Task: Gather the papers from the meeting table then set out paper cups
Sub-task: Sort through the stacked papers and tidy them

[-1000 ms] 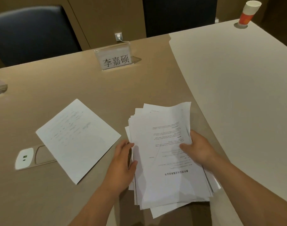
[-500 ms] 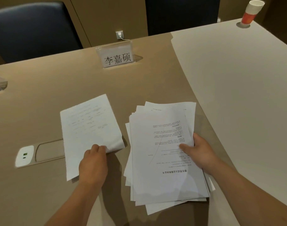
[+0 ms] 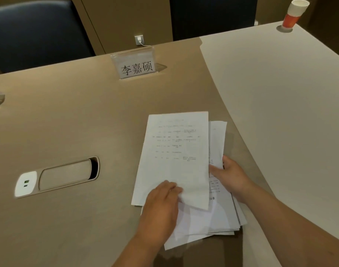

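The left hand (image 3: 162, 205) pinches the near edge of a single sheet (image 3: 174, 157) lying on the paper stack (image 3: 218, 214), its long axis running away toward the name card (image 3: 135, 65). The right hand (image 3: 229, 177) grips the stack's far-right edge, so squaring up likely falls to both. A paper cup stack (image 3: 293, 13), apparently empty, stands well right of the name card

A loose sheet (image 3: 176, 151) is being held on top of the paper stack (image 3: 209, 218), which is lying on the table (image 3: 68, 122) near its front edge. The sheet is being pinched at its near edge by the left hand (image 3: 161, 203), while the stack's right side is being gripped by the right hand (image 3: 232, 176). A socket panel (image 3: 57, 176) is being shown set into the table well to the left. A name card (image 3: 136, 64) is standing behind the stack, and a paper cup (image 3: 293, 14) far back right.
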`<state>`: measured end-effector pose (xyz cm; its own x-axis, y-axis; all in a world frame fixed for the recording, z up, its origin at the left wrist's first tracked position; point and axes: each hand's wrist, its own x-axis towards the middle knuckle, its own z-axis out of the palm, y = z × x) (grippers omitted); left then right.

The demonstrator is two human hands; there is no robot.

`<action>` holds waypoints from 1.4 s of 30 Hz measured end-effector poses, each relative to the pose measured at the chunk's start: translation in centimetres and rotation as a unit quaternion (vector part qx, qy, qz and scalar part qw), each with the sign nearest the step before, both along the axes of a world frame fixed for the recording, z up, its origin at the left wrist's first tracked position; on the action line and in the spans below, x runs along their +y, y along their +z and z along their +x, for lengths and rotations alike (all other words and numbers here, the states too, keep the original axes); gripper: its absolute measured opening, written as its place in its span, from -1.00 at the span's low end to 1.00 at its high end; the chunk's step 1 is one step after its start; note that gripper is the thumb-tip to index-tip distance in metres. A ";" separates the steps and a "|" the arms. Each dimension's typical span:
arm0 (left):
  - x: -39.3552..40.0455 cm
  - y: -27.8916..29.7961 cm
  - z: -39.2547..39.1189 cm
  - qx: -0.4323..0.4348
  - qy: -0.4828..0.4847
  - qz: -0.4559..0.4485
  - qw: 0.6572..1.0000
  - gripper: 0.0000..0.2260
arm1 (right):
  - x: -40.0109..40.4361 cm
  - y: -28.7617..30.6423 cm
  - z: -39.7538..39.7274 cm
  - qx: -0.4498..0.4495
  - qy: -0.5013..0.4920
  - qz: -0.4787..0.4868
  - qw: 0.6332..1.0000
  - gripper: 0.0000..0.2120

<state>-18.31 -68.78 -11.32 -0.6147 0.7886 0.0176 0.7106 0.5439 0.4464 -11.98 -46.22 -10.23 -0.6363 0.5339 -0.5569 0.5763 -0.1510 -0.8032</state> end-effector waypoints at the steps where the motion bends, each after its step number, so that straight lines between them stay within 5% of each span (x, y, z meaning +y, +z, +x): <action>1: 0.1 -0.3 0.2 -0.006 -0.006 -0.013 1.000 -0.65 | 0.2 0.1 -0.1 -0.010 -0.012 -0.009 1.000 -0.79; 8: 0.6 1.4 0.9 -0.088 -0.090 -0.016 0.992 -0.56 | 0.0 0.4 0.0 -0.005 0.023 -0.007 1.000 -0.61; 11: 0.9 2.1 -0.6 -0.135 0.067 0.100 0.984 -0.67 | -0.4 0.2 0.2 0.000 0.007 0.012 1.000 -0.58; 13: 0.8 2.2 -2.6 -0.143 0.266 0.133 0.944 -0.65 | -0.6 0.5 0.6 0.012 0.015 -0.005 1.000 -0.57; 15: 0.4 3.0 -4.6 -0.258 0.397 0.115 0.873 -0.44 | -0.7 1.0 1.0 0.047 0.019 -0.043 0.998 -0.57; 18: -0.3 4.8 -7.0 -0.488 0.376 0.182 0.767 -0.45 | -0.8 2.3 1.3 0.105 0.019 -0.095 0.990 -0.59; 20: -1.0 6.1 -8.0 -0.577 0.311 0.180 0.733 -0.55 | -0.8 3.3 1.1 0.134 0.025 -0.123 0.983 -0.61; 30: -1.3 9.9 -6.1 -0.445 0.279 0.279 0.804 -0.86 | -2.9 9.1 -0.3 0.182 -0.011 0.033 0.983 -0.69; 34: -1.4 10.8 -5.3 -0.407 0.282 0.347 0.797 -0.85 | -3.6 11.5 -0.3 0.236 -0.039 0.076 0.968 -0.66; 42: -1.7 11.0 -5.8 -0.392 0.273 0.329 0.815 -0.71 | -3.2 11.5 -0.3 0.244 -0.052 0.051 0.967 -0.64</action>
